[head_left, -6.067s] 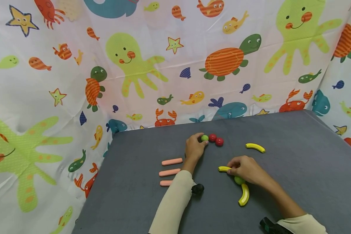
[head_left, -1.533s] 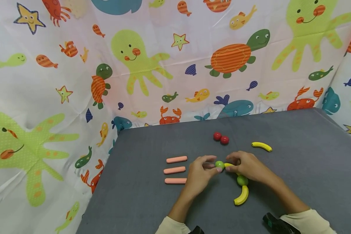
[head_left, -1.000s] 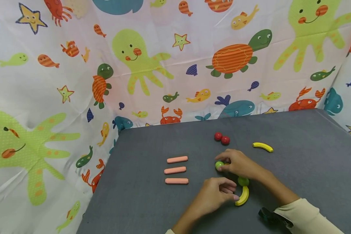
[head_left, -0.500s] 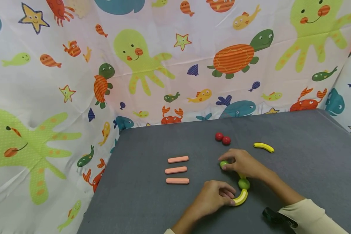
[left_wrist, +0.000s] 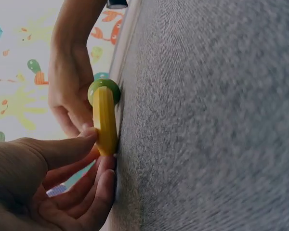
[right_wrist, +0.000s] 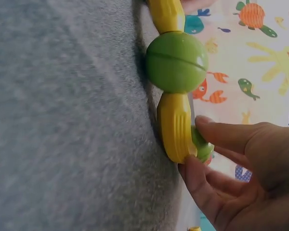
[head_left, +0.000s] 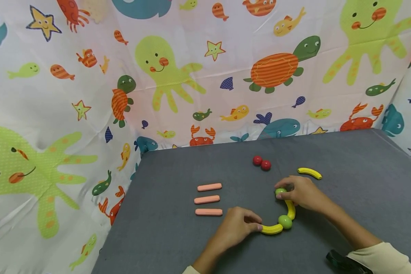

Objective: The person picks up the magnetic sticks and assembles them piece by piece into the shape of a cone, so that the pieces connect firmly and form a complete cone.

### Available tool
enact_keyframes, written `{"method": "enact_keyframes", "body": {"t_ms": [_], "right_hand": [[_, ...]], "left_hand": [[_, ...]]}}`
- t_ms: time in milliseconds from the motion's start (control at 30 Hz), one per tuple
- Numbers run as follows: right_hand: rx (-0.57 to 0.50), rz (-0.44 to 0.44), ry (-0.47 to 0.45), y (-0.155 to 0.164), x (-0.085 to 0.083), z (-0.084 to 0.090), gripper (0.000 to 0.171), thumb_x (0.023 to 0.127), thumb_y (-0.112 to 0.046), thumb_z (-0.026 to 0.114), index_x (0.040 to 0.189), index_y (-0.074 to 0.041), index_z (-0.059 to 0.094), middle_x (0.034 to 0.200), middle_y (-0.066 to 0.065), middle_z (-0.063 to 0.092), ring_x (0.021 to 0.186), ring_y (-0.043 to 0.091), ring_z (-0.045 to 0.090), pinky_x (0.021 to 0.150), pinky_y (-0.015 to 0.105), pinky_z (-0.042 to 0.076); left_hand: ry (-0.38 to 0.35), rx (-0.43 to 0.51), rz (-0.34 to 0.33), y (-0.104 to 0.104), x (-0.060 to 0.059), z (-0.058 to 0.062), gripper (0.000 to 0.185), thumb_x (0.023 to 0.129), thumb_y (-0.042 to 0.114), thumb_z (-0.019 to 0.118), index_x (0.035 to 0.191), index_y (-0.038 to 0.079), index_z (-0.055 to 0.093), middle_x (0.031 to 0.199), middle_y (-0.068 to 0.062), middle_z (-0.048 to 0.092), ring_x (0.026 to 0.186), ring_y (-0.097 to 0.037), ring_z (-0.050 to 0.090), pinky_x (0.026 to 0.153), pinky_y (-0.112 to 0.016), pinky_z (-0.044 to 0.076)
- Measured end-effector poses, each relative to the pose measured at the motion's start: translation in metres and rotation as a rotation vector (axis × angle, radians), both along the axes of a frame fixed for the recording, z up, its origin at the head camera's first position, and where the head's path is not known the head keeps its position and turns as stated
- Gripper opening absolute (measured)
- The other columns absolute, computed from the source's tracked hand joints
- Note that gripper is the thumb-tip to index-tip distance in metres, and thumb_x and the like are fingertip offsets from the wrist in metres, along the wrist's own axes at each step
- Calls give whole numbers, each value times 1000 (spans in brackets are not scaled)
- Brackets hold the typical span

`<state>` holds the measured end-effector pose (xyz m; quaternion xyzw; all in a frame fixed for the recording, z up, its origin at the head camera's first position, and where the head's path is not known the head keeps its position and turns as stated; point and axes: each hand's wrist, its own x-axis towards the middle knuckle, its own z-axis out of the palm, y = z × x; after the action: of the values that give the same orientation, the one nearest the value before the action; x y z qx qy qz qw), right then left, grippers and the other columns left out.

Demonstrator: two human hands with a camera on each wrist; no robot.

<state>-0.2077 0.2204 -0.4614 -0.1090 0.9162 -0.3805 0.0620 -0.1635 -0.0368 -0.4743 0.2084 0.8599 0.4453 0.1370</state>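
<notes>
A curved chain of two yellow curved rods and two green balls lies on the grey table. At its left end my left hand [head_left: 236, 226] pinches a yellow curved rod [head_left: 272, 229] between thumb and fingers. That rod touches a green ball [head_left: 285, 222], which joins the other yellow curved rod [head_left: 290, 210]. My right hand [head_left: 303, 193] pinches the far green ball [head_left: 280, 191] at the chain's upper end. The right wrist view shows the middle green ball [right_wrist: 177, 62] seated between both rods, while the pinched green ball [right_wrist: 201, 145] is partly hidden.
Two red balls [head_left: 262, 163] sit touching at the back of the grey table [head_left: 164, 228]. A loose yellow curved rod [head_left: 309, 173] lies right of them. Several straight pink rods [head_left: 209, 212] lie at the left. A sea-animal cloth [head_left: 185, 45] hangs behind.
My left hand put a green ball at the chain's upper end, then moved down to the lower rod and swung it left. My right hand took that ball and shifted right, bending the chain.
</notes>
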Motion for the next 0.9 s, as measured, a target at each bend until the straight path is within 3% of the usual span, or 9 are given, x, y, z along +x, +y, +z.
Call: {"method": "enact_keyframes", "body": {"t_ms": [300,500,700,900], "right_hand": [[-67,-94,-104,9,15,0,32,84,-31,76,106,-11,67,102,7,65,69,17,63,58,31,55],[-104,-74,-153,12,25,0,39,84,-35,76,113,-11,67,103,8,66,67,18,66,59,32,55],[-212,3,-212,17,33,-1,46,85,-31,75,119,-3,66,107,12,68,78,20,69,64,31,57],[-170,7,-196,18,41,-1,43,85,-35,75,116,-6,67,105,8,69,80,16,68,64,29,55]], "left_hand": [[79,-19,175,-2,-8,-2,25,79,27,82,96,9,76,82,10,67,73,2,59,64,-18,49],[49,26,202,0,-18,-7,22,77,19,83,95,9,76,77,11,66,70,1,60,63,-19,50],[101,42,210,1,-32,-7,13,80,13,80,92,8,76,77,8,69,68,0,60,61,-19,49],[70,1,217,3,-39,-5,26,78,26,82,95,8,76,75,10,67,66,-1,59,57,-21,48]]}}
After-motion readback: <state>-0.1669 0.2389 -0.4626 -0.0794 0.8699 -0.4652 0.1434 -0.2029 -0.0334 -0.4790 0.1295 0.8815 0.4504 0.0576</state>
